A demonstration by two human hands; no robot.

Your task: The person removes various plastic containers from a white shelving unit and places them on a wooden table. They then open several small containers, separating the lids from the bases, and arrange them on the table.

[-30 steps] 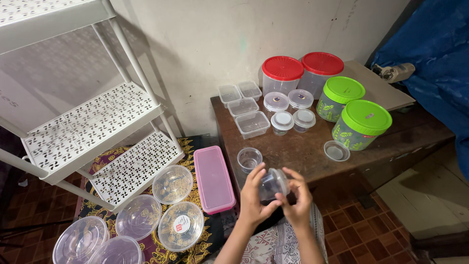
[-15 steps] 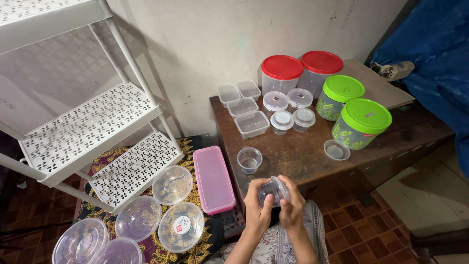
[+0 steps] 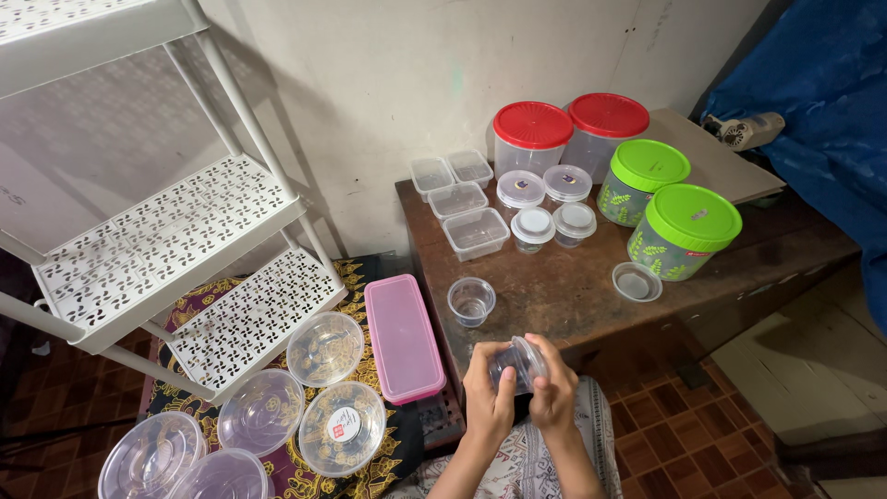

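- Closest to us, both hands meet over our lap: the left hand (image 3: 487, 393) wraps the body of a small clear cup (image 3: 514, 362) while the right hand (image 3: 554, 393) curls its fingers over the lid end. Both are closed on that one cup, tipped on its side just off the near edge of the wooden table (image 3: 573, 296).
- The risk we see here: thin plastic squeezed from two sides could buckle, or the lid could seat crooked and pop loose, and the cup would then drop to the tiled floor (image 3: 674, 434).
- Just beyond, an open clear cup (image 3: 471, 300) stands upright near the table edge; a stray elbow could knock it off.
- To the left, a pink lidded box (image 3: 403, 337) and round clear bowls (image 3: 323, 347) lie on the patterned cloth.
- Further back sit a loose lid (image 3: 637, 281), small lidded tubs (image 3: 534, 226) and square containers (image 3: 476, 233).
- Farthest, green-lidded jars (image 3: 688, 226) and red-lidded jars (image 3: 533, 134) stand by the wall.
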